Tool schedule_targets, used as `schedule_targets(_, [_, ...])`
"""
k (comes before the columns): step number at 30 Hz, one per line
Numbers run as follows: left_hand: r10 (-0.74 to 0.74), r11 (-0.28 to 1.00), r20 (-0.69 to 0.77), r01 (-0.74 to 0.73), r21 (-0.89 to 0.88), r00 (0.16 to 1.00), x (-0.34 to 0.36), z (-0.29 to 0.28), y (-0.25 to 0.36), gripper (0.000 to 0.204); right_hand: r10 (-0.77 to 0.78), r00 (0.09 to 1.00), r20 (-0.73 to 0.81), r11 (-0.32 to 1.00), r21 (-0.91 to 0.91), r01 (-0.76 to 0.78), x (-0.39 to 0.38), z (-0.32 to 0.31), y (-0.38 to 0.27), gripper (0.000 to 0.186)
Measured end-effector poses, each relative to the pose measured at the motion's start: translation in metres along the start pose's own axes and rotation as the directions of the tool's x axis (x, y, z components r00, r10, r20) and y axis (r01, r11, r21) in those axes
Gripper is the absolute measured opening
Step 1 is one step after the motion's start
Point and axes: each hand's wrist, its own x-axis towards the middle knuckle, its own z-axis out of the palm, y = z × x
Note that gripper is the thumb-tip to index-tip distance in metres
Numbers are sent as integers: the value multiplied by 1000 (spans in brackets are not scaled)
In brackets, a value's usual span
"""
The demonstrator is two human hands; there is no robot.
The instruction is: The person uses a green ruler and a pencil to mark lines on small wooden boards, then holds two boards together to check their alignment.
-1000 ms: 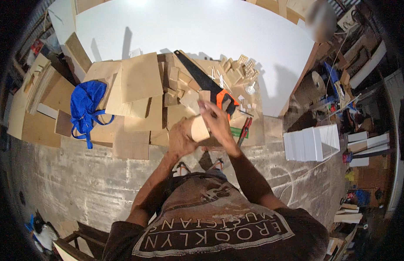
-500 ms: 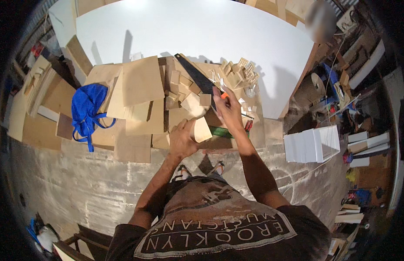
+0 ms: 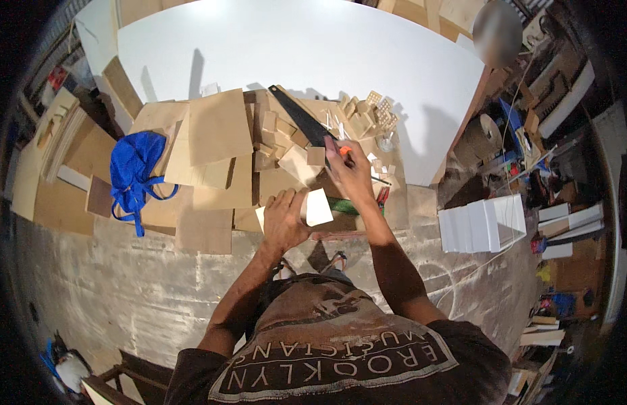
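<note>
My left hand (image 3: 286, 216) grips a pale square wood piece (image 3: 319, 206) low on the bench, fingers curved over it. Up and to the right, my right hand (image 3: 348, 172) is closed on the orange handle of a hand saw (image 3: 300, 115), whose black blade points away to the upper left over small wooden blocks (image 3: 283, 126). Beneath my hands lies a green strip (image 3: 343, 206); beside it at the right is a red-and-black hand tool (image 3: 382, 199), partly covered by my forearm. Several small white pieces (image 3: 375, 160) lie right of the saw handle.
Plywood sheets (image 3: 215, 126) are stacked left of the blocks, beside a blue fabric bag (image 3: 136, 165). A large white panel (image 3: 293, 47) spans the back. A white box (image 3: 481, 222) stands at the right, among wires and offcuts. My feet stand on a concrete floor (image 3: 158, 290).
My right hand has left the pale wood piece and moved up onto the saw's handle. My left hand has lowered the piece toward the bench edge and turned over it.
</note>
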Motion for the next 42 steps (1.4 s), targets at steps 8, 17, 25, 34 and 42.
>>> schedule_targets(8, [164,981,25,-160,-109,986,1,-6,-8,67,412,894,178,703,562,-436,-88,-11,-14,33])
schedule_targets(17, [165,963,-95,-181,-198,982,-12,12,-8,49,506,794,336,583,545,-602,-91,-16,-33,27])
schedule_targets(25, [471,872,104,-444,-206,876,-26,11,9,41,293,922,254,882,299,-363,-59,-3,7,26])
schedule_targets(34, [297,907,56,-263,-329,953,-22,4,-22,43,372,879,297,875,205,-439,-101,-13,-31,35])
schedule_targets(42, [-482,353,394,585,-730,782,-29,-1,4,21,507,832,226,860,-75,-504,-35,68,160,40])
